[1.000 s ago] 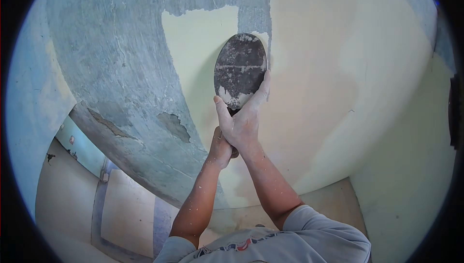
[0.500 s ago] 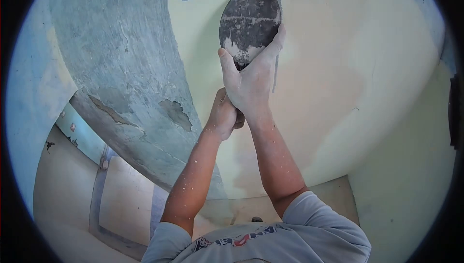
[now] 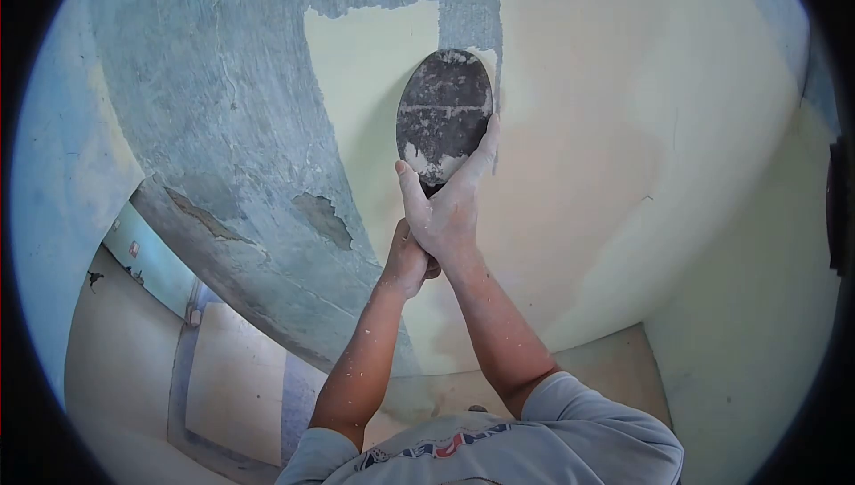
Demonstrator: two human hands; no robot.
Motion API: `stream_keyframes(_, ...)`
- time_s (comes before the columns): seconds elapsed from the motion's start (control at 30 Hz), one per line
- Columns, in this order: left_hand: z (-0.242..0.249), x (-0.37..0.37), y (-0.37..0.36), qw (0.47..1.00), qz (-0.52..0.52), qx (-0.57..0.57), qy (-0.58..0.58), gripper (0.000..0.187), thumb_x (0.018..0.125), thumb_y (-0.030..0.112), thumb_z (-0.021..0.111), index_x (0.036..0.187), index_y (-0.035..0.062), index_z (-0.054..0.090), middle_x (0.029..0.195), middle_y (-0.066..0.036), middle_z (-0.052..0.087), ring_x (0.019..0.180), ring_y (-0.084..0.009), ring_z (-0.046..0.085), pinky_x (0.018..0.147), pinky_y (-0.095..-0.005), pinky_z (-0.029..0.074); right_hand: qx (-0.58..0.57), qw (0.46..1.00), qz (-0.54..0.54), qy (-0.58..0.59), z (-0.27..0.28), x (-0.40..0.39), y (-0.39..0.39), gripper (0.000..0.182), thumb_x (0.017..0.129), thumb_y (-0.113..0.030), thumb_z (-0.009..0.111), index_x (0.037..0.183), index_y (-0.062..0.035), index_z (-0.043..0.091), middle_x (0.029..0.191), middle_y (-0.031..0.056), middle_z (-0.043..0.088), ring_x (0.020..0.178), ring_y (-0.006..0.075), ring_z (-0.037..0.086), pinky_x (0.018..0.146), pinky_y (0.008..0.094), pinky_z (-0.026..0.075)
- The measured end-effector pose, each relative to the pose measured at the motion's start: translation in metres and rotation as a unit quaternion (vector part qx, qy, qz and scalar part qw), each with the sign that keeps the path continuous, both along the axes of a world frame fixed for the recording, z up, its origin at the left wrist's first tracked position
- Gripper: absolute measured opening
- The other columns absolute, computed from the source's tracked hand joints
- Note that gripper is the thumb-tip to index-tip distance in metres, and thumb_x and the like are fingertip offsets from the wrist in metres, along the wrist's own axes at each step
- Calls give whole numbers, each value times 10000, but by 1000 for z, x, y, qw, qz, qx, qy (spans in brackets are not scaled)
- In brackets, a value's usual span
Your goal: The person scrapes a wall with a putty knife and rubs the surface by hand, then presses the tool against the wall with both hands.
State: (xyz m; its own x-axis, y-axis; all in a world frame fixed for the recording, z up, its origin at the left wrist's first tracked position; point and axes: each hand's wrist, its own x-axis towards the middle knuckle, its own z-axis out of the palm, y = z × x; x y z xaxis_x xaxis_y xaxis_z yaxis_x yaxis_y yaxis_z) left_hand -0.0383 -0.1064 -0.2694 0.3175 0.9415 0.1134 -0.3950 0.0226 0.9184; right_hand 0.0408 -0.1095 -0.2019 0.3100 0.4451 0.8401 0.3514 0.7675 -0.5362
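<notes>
A dark oval plastering float [image 3: 445,115] with whitish smears lies against the wall, its long axis nearly upright. My right hand [image 3: 451,213] is closed around its lower end, thumb on the left edge and fingers along the right. Just below, my left hand [image 3: 409,262] is closed under the right wrist, seemingly around the handle, which is mostly hidden. Both hands are dusted white. Around the float is a pale, freshly coated patch [image 3: 365,48] with ragged edges, bordered by bare bluish-grey wall [image 3: 258,75].
To the right spreads a wide cream-coated wall [image 3: 606,129] with damp-looking darker areas. Peeling spots [image 3: 325,218] mark the lower grey surface. At lower left an opening shows another room with a pale panel [image 3: 236,378]. A dark object [image 3: 837,209] is at the far right edge.
Both hands and the float have moved down and slightly left along the wall. More of the pale coat and a grey strip now show above the float.
</notes>
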Motion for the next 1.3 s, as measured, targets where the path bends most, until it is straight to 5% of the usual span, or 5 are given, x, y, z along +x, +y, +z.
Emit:
stream_keyframes(0.1,0,-1,0,1000,6,-2,12,309,1023,336,503,876,73,571,583,36,462,401,-60,354,371,-263,223,0,1000,-14,-9,3,-2,-4,1123,871,-68,715,1558,109,-156,1550,424,234,1406,468,434,1154,453,385)
stream_keyframes(0.43,4,-2,-4,1000,5,3,20,314,1022,381,520,930,87,584,591,62,459,407,-41,353,368,-248,210,23,997,-63,-40,1,-3,-3,1118,880,-70,716,1551,120,-158,1523,434,274,1381,474,466,1155,452,385)
stream_keyframes(0.53,11,0,-7,1000,13,-3,25,326,1024,395,522,964,83,596,597,66,464,406,-36,355,367,-244,210,-7,1000,19,14,-1,-3,-1,1120,872,-115,744,1559,137,-104,1608,360,90,1525,435,190,1251,475,195)
stream_keyframes(1.0,78,1,17,999,20,29,20,336,1049,381,459,907,97,565,601,27,485,397,-73,370,370,-270,241,84,994,-70,-26,67,1,17,1113,849,-87,733,1554,140,-97,1539,431,257,1421,501,399,1183,449,334)
stream_keyframes(1.3,3,-4,6,998,-4,48,30,396,1073,347,392,821,73,524,550,32,428,378,-67,324,358,-269,211,18,998,-63,-17,10,3,-6,1134,802,-117,814,1559,135,7,1509,367,314,1361,434,478,1137,453,404)
